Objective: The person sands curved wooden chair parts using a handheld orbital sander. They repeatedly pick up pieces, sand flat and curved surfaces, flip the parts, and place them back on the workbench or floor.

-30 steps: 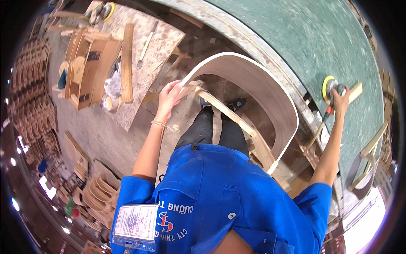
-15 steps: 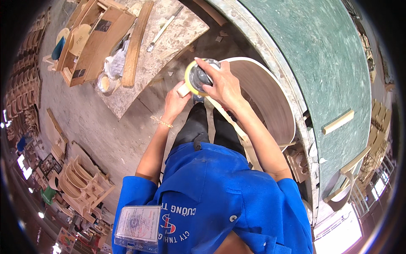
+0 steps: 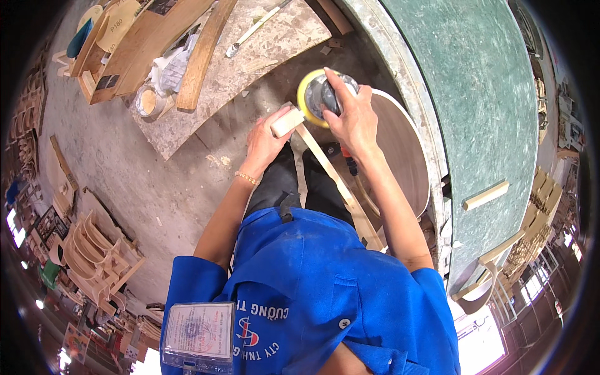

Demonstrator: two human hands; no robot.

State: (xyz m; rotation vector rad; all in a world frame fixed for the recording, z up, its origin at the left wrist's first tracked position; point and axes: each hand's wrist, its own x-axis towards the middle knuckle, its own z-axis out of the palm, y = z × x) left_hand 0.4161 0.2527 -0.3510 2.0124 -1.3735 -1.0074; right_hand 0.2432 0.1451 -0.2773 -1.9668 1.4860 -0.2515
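In my right hand (image 3: 355,119) is a round sander (image 3: 320,97) with a dark body and a yellow pad; my fingers wrap its top. My left hand (image 3: 267,142) grips the pale block-like end of a wooden piece (image 3: 289,122). From there a long pale strip (image 3: 334,172) slants down toward my right hip; the two look joined, though I cannot be sure. The sander's pad edge is beside the block's right end, touching or almost touching. Below the sander hangs a dark hose fitting with an orange-red part (image 3: 350,164).
A curved wooden panel with a white rim (image 3: 403,150) stands right of my legs, by a green-topped table (image 3: 475,94) bearing a short pale stick (image 3: 486,195). Left ahead, a stained board (image 3: 250,75) carries a brush (image 3: 256,30), a tub (image 3: 150,102) and a wooden box (image 3: 147,47).
Both hands have shifted right with the sander and the wooden piece. The sander has moved off the block toward its right end, baring more of the block. My view has turned slightly.
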